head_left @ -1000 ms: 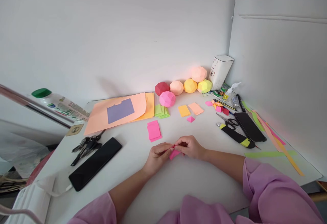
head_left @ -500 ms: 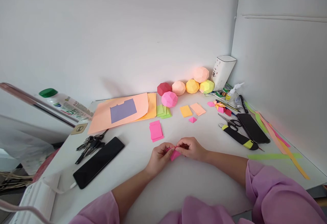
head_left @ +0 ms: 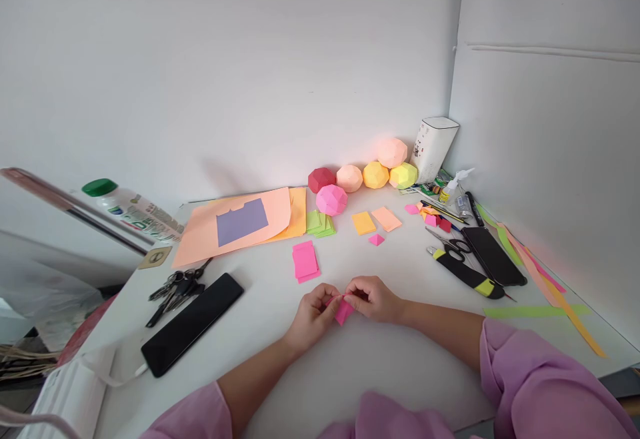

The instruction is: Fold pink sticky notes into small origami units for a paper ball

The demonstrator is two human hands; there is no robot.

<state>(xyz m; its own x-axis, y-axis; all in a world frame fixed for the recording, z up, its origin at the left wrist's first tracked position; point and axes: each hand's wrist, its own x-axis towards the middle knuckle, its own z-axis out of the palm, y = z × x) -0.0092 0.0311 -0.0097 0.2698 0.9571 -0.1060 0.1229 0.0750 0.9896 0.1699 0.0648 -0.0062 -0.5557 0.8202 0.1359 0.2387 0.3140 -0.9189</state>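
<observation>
Pinches pink slip [head_left: 343, 313] between left hand [head_left: 311, 310] and right hand [head_left: 375, 299], near-right of pink pile [head_left: 306, 262], probably to steady both sides. Has triangle [head_left: 377, 240] right of pink pile, seemingly for easy reach; has balls [head_left: 349, 178] beyond, presumably out of the way.

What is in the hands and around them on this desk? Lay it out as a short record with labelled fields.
Left hand: pinching a pink paper piece
Right hand: pinching the same piece
Just beyond the hands: a stack of pink sheets
By the back wall: six faceted balls in red, pink, peach, orange and yellow
Left side: keys, black phone-like device
Right side: scissors, paper strips
</observation>
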